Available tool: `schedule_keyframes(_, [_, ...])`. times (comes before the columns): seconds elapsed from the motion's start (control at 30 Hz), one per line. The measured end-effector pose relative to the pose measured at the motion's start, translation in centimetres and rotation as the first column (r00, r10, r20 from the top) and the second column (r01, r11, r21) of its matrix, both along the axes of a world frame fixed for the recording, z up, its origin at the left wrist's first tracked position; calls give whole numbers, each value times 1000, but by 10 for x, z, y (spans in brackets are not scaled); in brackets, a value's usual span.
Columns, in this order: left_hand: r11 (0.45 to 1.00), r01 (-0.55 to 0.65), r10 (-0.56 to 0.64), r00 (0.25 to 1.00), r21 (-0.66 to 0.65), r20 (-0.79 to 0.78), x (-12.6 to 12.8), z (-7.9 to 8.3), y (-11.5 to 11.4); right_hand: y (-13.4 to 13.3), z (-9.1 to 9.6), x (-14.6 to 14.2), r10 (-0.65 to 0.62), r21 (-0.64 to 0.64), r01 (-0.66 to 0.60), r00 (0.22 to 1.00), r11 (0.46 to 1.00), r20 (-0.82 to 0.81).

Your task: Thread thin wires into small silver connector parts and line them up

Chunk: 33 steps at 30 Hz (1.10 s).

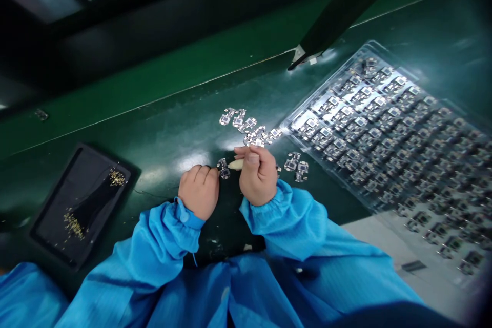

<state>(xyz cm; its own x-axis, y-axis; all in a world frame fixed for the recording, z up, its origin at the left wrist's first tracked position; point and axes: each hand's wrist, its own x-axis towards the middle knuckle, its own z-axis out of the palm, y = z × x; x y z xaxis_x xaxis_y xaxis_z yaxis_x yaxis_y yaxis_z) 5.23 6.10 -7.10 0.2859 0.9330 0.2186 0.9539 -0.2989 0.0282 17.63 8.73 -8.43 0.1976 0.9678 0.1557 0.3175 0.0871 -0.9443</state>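
Green bench top (180, 133) spans the head view, with a dark post (346, 7) standing at its far side, to the right of centre. At the near edge, both my arms extend forward in blue sleeves (157, 246), and a blue wristband (187, 215) encircles my left wrist. My left hand (199, 192) is positioned over the bench, back of the hand up, fingers bent well inward; its thumb is hidden. One small circuit board (223, 168) is located between my two hands, directly against the fingertips of the left; I cannot tell whether they grip it. My right hand (259, 177) is turned thumb side up, fingers curled, thumb laid against the index finger. A cream tapered tip (236, 164) projects from it toward the board; I cannot tell whether it is a finger cover or a held tool. Beyond my right hand, loose boards (239, 120) form an uneven cluster; two further boards (295, 166) lie just to its right. At the right, a clear plastic tray (326, 87) carries rows of boards. At the left, a black tray (85, 174) contains two separate heaps of gold-coloured pins (75, 224).
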Motion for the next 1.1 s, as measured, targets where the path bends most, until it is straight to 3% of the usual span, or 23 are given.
schedule_keyframes(0.23, [1000,11,-12,1000,7,19,0,0,0,-1,0,0,48,56,-51,997,997,61])
schedule_keyframes(0.43, [1000,-3,3,1000,-11,-4,0,-1,-1,0,6,4,123,-24,-121,969,992,216])
schedule_keyframes(0.53, [1000,-1,1,1000,-23,1,-1,-2,-2,4,17,2,237,-60,-232,895,971,379])
schedule_keyframes(0.7, [1000,15,-15,999,11,28,-3,-5,-3,14,33,-16,441,-168,-432,673,886,594])
schedule_keyframes(0.8, [999,17,-18,1000,30,26,-4,-6,-2,18,31,-22,460,-186,-445,657,876,597])
schedule_keyframes(0.9, [1000,28,-28,999,2,30,-4,-4,0,21,27,-14,379,-170,-340,792,925,478])
schedule_keyframes(1.0, [999,9,-6,998,-40,63,-4,0,4,22,31,1,71,-183,-31,973,983,220])
schedule_keyframes(1.1, [994,0,13,993,-112,119,-5,3,6,17,39,12,-148,-201,151,989,968,29])
